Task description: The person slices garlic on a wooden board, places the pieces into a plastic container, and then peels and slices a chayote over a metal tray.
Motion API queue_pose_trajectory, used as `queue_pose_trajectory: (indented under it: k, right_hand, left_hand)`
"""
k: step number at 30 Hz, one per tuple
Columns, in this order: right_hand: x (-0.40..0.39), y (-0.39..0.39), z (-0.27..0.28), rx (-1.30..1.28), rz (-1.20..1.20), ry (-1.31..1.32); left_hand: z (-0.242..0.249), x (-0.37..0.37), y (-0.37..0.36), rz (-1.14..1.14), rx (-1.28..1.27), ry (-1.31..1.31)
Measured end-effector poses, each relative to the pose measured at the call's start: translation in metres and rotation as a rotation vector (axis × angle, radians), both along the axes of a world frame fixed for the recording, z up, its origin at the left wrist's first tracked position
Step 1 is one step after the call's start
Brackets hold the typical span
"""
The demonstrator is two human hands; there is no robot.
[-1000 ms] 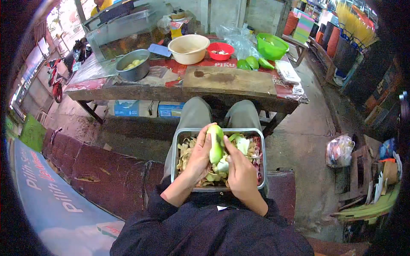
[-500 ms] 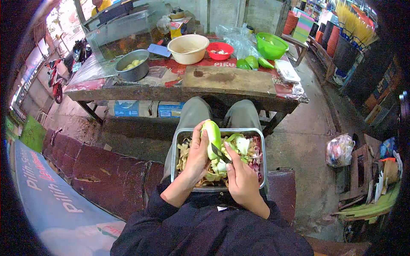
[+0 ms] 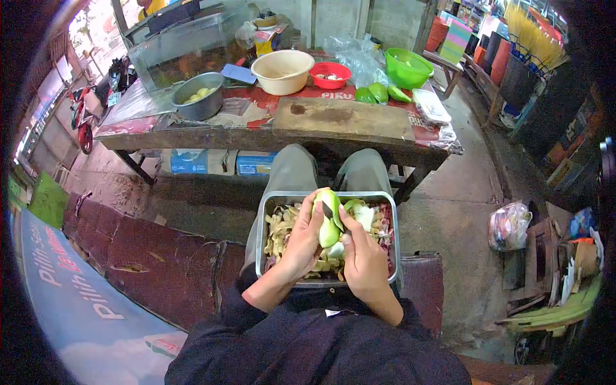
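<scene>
1. In the lower centre of the frame, a green vegetable [image 3: 330,232] is held above a metal tray [image 3: 260,247] that is rested across the lap.
2. The vegetable is gripped by the left hand [image 3: 300,242], with its fingers wrapped around the left side and the thumb laid along it.
3. The right hand [image 3: 362,258] is set close against the vegetable's right side. Its fingers are curled, apparently around a knife [image 3: 328,210]; only a dark blade seems to be shown, and the handle is hidden.
4. A peeling cut appears to be in hand. It is best made with the blade laid nearly flat, so that only thin skin is lifted and little flesh is lost.
5. The left fingertips should be placed behind the blade's path, since a slip on wet flesh could be carried into them.
6. The vegetable should be turned a little after each strip, so that no skin is missed.
7. The work is best done low over the tray's middle, where the peelings [image 3: 279,232] are gathered, so that scraps are caught inside the rim.
</scene>
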State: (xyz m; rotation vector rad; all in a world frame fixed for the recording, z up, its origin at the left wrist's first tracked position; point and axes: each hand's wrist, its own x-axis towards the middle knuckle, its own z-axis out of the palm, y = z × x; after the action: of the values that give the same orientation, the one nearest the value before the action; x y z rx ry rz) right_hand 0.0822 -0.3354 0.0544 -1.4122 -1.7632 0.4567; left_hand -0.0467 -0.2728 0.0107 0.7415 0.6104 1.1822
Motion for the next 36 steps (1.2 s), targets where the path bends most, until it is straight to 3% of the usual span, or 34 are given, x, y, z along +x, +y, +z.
queue_pose_trajectory:
  k: [6,11,18,26,36]
  right_hand:
    - [0.003,0.005,-0.003,0.012,-0.009,0.04]
    - [0.002,0.005,0.004,-0.135,-0.037,0.124]
    - [0.01,0.011,-0.004,-0.045,-0.04,0.081]
    - [0.009,0.01,0.007,-0.273,0.048,0.239]
    - [0.017,0.015,-0.007,-0.195,0.14,0.35]
  left_hand:
    - [0.003,0.005,-0.003,0.019,-0.041,0.017]
    - [0.003,0.004,-0.003,-0.045,-0.011,0.031]
    - [0.004,0.003,-0.003,-0.102,0.029,0.076]
    - [0.002,-0.01,0.007,-0.169,0.16,0.081]
    - [-0.002,-0.018,0.008,-0.192,0.274,0.199]
